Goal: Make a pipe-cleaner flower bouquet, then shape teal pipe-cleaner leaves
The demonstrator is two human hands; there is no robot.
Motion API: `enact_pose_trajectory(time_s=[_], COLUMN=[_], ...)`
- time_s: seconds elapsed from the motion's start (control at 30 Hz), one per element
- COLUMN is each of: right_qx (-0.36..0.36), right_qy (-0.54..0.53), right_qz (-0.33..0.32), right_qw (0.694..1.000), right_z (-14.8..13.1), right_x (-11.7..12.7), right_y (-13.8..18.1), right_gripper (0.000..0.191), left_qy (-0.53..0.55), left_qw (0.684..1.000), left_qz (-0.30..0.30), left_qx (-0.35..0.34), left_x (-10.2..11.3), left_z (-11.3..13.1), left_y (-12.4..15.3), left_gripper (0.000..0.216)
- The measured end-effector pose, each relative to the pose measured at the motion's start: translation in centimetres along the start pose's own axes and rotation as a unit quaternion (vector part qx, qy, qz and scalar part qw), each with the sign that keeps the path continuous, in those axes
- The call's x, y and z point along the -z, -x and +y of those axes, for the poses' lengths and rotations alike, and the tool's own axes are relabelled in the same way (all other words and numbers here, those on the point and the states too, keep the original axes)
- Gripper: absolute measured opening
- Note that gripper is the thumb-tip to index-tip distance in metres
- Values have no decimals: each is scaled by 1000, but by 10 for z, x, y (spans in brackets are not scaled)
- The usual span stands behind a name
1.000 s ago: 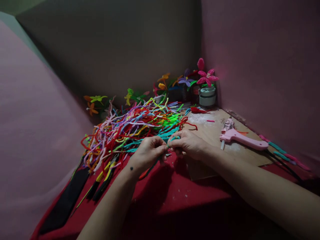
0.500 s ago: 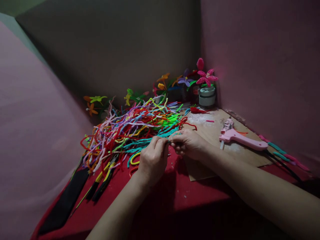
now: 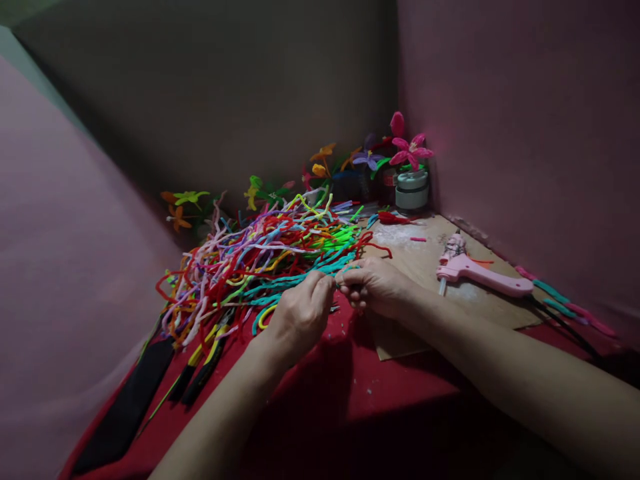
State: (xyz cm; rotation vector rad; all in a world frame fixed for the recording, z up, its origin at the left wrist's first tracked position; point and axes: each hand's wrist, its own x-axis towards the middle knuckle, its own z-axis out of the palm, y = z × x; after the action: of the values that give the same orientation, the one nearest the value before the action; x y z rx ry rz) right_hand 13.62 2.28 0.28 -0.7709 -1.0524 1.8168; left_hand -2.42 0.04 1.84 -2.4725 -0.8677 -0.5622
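Observation:
My left hand (image 3: 305,310) and my right hand (image 3: 373,285) meet fingertip to fingertip over the front edge of the pile. Both are closed in a pinch. A short bit of teal pipe cleaner (image 3: 339,285) shows between them, most of it hidden by the fingers. Just behind the hands lie teal pipe cleaners (image 3: 280,285), part of a big tangled heap of coloured pipe cleaners (image 3: 250,250). A yellow scissor-like handle loop (image 3: 266,316) sticks out beside my left hand, partly covered.
Yellow-and-black pliers (image 3: 207,363) and a black strip (image 3: 127,407) lie on the red cloth (image 3: 395,393) at left. A pink glue gun (image 3: 483,275) rests on a brown board (image 3: 400,337) at right. Pipe-cleaner flowers (image 3: 411,152) and a grey-white jar (image 3: 411,191) stand at the back.
My left hand has tilted slightly and its forearm has shifted a little to the left. My right hand keeps its pinch. The whole view has shifted slightly.

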Motion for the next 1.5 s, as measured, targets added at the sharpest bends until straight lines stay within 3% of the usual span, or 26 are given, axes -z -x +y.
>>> enact_pose_trajectory(time_s=[0.13,0.2,0.27,0.33,0.4,0.47,0.53,0.57,0.63,0.73,0.87,1.07,1.4,1.5], right_qx=[-13,-19,-10,23,61,87,109,118,127,122,129,130,106,106], right_qy=[4,-9,-16,-2,27,67,111,130,156,175,190,208,177,179], right_qz=[15,16,16,16,14,12,9,5,-3,-7,-15,-30,1,14], right_qw=[1000,1000,1000,1000,998,994,988,984,979,977,973,969,979,978], right_z=[-1,-2,-2,-2,-2,-3,-4,-5,-6,-6,-6,-7,-7,-8], right_x=[-2,-2,-2,-2,-2,-2,-4,-4,-6,-6,-5,-6,-8,-9], right_y=[1,1,1,0,0,1,3,5,6,7,7,9,8,9], right_gripper=[8,7,8,10,11,11,13,13,11,5,4,5,2,3], left_qy=[-54,-28,70,220,389,539,641,675,716,744,762,765,687,676], left_qw=[995,996,997,969,876,733,601,554,496,454,425,436,523,536], left_qz=[-21,-21,-11,-11,-34,-93,-146,-164,-181,-181,-180,-167,-148,-148], left_qx=[-77,-88,-26,114,283,406,454,459,457,455,455,444,483,484], left_x=[3,3,4,6,10,14,15,15,13,10,9,8,17,20], left_z=[-5,-6,-6,-4,-3,-4,-7,-10,-15,-20,-20,-19,-9,-9], left_y=[-1,-2,-5,-9,-13,-16,-17,-17,-15,-12,-11,-8,-16,-19], left_gripper=[16,17,17,16,15,16,15,14,13,10,9,8,20,23])
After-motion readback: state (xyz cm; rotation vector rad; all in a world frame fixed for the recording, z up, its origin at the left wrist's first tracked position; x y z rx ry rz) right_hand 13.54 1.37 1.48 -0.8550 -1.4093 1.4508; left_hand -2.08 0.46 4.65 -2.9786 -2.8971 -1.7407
